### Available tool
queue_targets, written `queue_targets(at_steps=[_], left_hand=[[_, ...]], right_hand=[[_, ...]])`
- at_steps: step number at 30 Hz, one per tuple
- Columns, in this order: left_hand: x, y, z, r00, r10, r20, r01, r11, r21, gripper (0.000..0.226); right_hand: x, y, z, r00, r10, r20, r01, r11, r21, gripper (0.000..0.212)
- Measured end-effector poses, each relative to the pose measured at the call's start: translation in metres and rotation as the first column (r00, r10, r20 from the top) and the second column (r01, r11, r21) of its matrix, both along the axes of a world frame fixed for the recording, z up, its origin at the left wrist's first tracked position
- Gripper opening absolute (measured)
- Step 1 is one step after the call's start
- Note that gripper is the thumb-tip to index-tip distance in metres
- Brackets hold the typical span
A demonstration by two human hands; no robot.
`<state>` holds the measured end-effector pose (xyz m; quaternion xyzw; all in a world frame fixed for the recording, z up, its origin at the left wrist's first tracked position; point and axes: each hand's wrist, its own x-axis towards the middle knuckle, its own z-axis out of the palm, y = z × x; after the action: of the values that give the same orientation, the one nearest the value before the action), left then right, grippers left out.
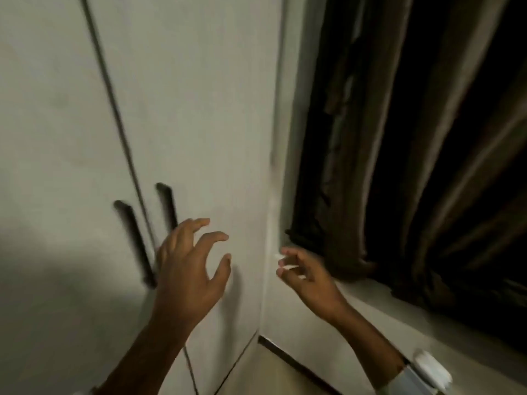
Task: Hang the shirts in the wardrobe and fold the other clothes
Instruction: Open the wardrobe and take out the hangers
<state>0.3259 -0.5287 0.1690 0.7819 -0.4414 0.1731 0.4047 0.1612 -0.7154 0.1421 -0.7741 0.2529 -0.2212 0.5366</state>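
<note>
L hand (189, 260) spread, empty, near handle (168, 206); R hand (306, 273) loosely curled, empty. Doors (199, 109) shut; handle may be missed — blur.

Both forearms are bare from wrist to the bottom edge of the picture, and the two hands, left hand (188, 266) and right hand (306, 273), carry no rings or gloves that can be made out. The fingernails on the right hand look short and pale, though motion blur softens them. Low on the right forearm sits a pale, light-coloured band (410, 377) like a cuff, with a white, rounded device (432, 367) fixed on top of it. Its details are blurred.
</note>
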Motion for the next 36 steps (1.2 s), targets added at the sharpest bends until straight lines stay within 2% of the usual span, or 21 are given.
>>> queue_targets(at_steps=[5,7,9,13,17,21,24,27,29,32,34,36], left_hand=[[0.006,0.031,0.020,0.999,-0.008,0.053,0.009,1.000,-0.020,0.023],[-0.002,0.041,0.030,0.995,0.074,0.065,-0.070,0.996,-0.061,0.016],[-0.007,0.050,0.034,0.986,0.147,0.074,-0.138,0.983,-0.119,0.013],[-0.022,0.054,0.034,0.920,0.386,0.072,-0.380,0.922,-0.077,0.031],[-0.038,0.044,0.031,0.871,0.492,-0.006,-0.492,0.870,-0.029,0.050],[-0.051,0.028,0.035,0.813,0.562,-0.153,-0.574,0.818,-0.042,0.060],[-0.060,0.010,0.040,0.807,0.504,-0.307,-0.551,0.830,-0.086,0.070],[-0.068,-0.006,0.044,0.840,0.326,-0.433,-0.431,0.887,-0.167,0.080],[-0.077,-0.014,0.045,0.894,0.181,-0.411,-0.297,0.924,-0.239,0.073],[-0.101,-0.029,0.043,0.967,0.024,-0.254,-0.107,0.943,-0.317,0.049],[-0.123,-0.045,0.037,0.983,-0.055,-0.178,-0.013,0.933,-0.360,0.048],[-0.143,-0.066,0.027,0.970,-0.174,-0.171,0.099,0.921,-0.377,0.057]], right_hand=[[0.117,0.007,0.044,0.958,0.261,0.119,-0.257,0.965,-0.055,0.019],[0.151,0.024,0.053,0.895,0.388,0.219,-0.389,0.920,-0.039,0.017],[0.168,0.044,0.056,0.849,0.422,0.317,-0.446,0.895,0.004,0.016],[0.175,0.066,0.051,0.749,0.535,0.391,-0.616,0.780,0.114,0.023],[0.172,0.069,0.042,0.711,0.580,0.397,-0.666,0.736,0.117,0.028],[0.162,0.076,0.040,0.731,0.557,0.394,-0.633,0.769,0.088,0.031],[0.150,0.074,0.041,0.765,0.525,0.374,-0.600,0.791,0.118,0.036],[0.123,0.062,0.039,0.750,0.525,0.403,-0.616,0.776,0.135,0.048],[0.094,0.050,0.039,0.761,0.493,0.422,-0.590,0.796,0.134,0.051],[0.041,0.030,0.033,0.816,0.355,0.456,-0.476,0.861,0.181,0.045],[0.007,0.014,0.025,0.831,0.263,0.490,-0.405,0.890,0.208,0.046],[-0.026,-0.008,0.025,0.854,0.107,0.508,-0.266,0.931,0.250,0.042]])
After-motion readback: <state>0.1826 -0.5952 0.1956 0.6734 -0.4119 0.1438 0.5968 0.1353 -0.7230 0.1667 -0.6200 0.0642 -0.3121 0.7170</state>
